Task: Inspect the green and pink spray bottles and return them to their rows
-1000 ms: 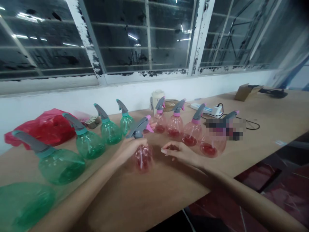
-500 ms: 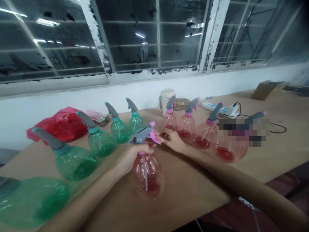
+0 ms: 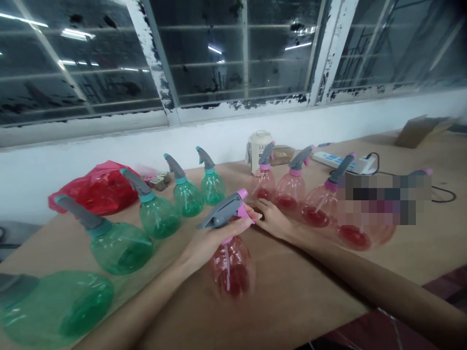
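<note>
My left hand (image 3: 213,238) is wrapped round the neck of a pink spray bottle (image 3: 232,265) with a grey head and pink trigger, held just above the wooden table (image 3: 292,291). My right hand (image 3: 272,218) rests next to it, fingertips touching the pink trigger and nozzle area. A row of green spray bottles (image 3: 156,214) runs off to the left. Pink spray bottles (image 3: 292,187) stand in a row to the right.
A red plastic bag (image 3: 98,187) lies at the back left by the white wall. A white jar (image 3: 258,146), a small box and a white power strip (image 3: 343,160) with a black cable sit behind the pink bottles. A cardboard piece (image 3: 416,131) lies far right.
My left hand has lifted the pink bottle and brought it nearer to me. My right hand has moved from the table up to the bottle's trigger.
</note>
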The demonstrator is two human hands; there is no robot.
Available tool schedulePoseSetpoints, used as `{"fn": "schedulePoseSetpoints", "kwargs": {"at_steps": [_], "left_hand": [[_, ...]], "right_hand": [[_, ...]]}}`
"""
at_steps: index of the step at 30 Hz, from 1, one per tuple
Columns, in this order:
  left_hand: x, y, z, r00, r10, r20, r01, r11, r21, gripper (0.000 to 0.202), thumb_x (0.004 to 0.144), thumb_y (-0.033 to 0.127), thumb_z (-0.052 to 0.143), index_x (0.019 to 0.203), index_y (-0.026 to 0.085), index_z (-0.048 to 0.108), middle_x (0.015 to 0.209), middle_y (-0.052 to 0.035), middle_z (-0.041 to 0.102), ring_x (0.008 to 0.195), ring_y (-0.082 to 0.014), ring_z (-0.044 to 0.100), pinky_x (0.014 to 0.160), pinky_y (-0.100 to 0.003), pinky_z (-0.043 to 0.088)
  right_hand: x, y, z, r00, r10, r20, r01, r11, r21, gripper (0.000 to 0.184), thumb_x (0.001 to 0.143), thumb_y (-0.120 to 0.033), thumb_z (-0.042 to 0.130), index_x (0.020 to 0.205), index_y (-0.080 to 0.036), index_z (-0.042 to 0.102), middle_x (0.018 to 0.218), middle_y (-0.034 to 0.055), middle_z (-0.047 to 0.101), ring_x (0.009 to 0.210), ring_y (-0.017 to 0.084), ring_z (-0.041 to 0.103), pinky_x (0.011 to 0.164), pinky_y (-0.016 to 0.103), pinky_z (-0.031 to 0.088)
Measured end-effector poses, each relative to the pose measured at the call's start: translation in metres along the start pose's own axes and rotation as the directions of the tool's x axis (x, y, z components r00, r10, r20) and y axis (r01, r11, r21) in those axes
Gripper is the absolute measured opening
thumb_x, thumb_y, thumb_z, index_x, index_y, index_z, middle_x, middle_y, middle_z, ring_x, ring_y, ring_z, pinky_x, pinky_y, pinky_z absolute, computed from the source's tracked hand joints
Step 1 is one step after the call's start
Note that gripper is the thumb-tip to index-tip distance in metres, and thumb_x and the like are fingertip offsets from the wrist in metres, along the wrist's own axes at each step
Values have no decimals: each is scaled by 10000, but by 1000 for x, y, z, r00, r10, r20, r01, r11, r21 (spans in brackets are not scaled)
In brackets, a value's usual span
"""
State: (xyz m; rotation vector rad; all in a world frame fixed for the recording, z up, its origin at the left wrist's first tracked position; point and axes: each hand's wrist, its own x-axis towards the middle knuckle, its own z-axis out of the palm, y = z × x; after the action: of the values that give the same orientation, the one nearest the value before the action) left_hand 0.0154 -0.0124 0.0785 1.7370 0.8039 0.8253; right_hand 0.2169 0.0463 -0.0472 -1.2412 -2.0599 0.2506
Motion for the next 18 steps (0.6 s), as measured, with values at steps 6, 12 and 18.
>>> {"fn": "schedulePoseSetpoints", "kwargs": {"at_steps": [6,12,18], "left_hand": [[3,-5,-7,997,37,68,-28,991,-129,192,810,310,622,962,212,689,933,-42,729,1088,-263,592,1005,-408,355],[8,-22,-12,1000,20,-8,-22,974,-224,186,809,362,622,866,202,699,939,-48,721,1085,-252,586,1000,-375,365],[10,-25,-13,985,-34,-167,-10,968,-252,265,798,402,611,643,189,640,678,-14,646,738,-201,630,823,-346,465]], "right_hand": [[-7,-11,4,999,-34,23,35,999,-19,311,872,-398,541,1074,-169,596,1121,119,601,1074,243,552,959,420,434],[-11,-23,-1,995,-81,63,88,990,-106,504,893,-461,479,1310,-180,452,1255,141,560,1209,267,487,1001,463,409],[-13,-21,1,992,-76,104,99,968,-230,485,910,-490,426,1178,-109,564,1244,162,580,1194,280,498,1041,461,361]]}}
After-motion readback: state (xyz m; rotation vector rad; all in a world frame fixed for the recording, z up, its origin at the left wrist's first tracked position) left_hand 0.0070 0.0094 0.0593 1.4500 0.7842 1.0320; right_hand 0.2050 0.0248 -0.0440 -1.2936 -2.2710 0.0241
